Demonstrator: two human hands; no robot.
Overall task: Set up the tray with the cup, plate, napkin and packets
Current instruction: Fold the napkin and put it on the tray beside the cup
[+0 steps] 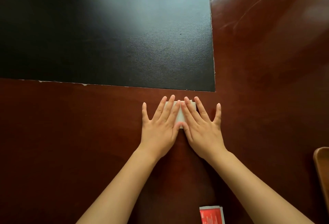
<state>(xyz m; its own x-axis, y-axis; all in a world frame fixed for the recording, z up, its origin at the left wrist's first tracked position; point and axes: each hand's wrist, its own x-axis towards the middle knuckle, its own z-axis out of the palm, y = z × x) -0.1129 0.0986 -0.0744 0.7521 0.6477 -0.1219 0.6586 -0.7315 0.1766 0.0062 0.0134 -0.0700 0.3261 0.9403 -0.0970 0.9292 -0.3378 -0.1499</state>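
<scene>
both hands lie flat at the centre of the frame, fingers straight and spread wide. the left hand and right hand press side by side on a folded white napkin, which is mostly hidden beneath them on the glossy reddish-brown table. a grainy black rectangular mat fills the upper left. a red-and-white packet sits at the bottom edge. a curved wooden edge shows at lower right.

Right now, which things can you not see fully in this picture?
- Napkin, head view: mostly hidden under the left hand and right hand pressing it flat.
- Red packet: cut off by the bottom edge; print too small to read.
- Wooden object: cut off by the right edge.
</scene>
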